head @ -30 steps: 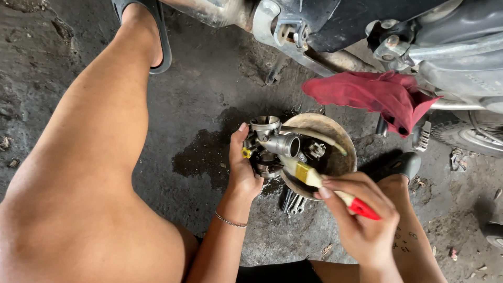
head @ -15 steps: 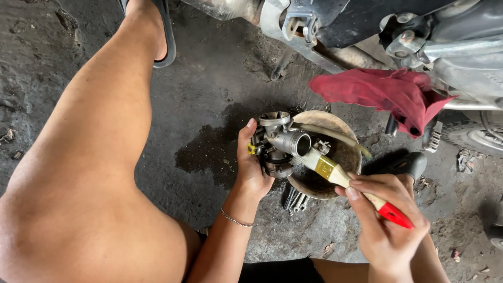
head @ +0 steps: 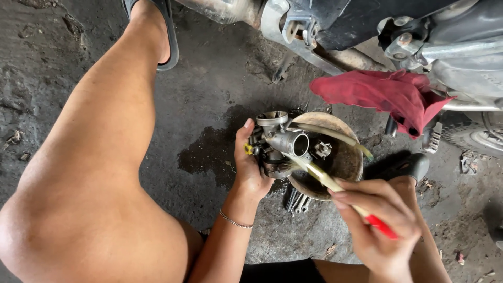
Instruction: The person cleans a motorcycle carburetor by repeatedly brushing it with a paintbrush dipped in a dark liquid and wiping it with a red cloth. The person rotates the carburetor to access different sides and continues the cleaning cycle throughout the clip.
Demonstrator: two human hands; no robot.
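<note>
— What's the left hand (head: 251, 167) got?
— Its fingers wrap a metal carburetor (head: 280, 144), held over a dirty bowl (head: 343, 157) on the floor.
— And the right hand (head: 380, 225)?
— It pinches a red-handled brush (head: 335, 186), bristles touching the carburetor.

Carburettor (head: 280, 144): dull silver-grey metal with dark grime and one small yellow fitting at its left side. Brush (head: 335, 186): cream-yellow shaft, red handle end. Bowl (head: 350, 157): tan rim, blackened inside. Rag (head: 387, 94): deep red, plain. Floor (head: 220, 78): dark grey concrete with a blacker wet stain. Sandal (head: 168, 36): dark grey. Bracelet (head: 234, 220): thin silver chain.
</note>
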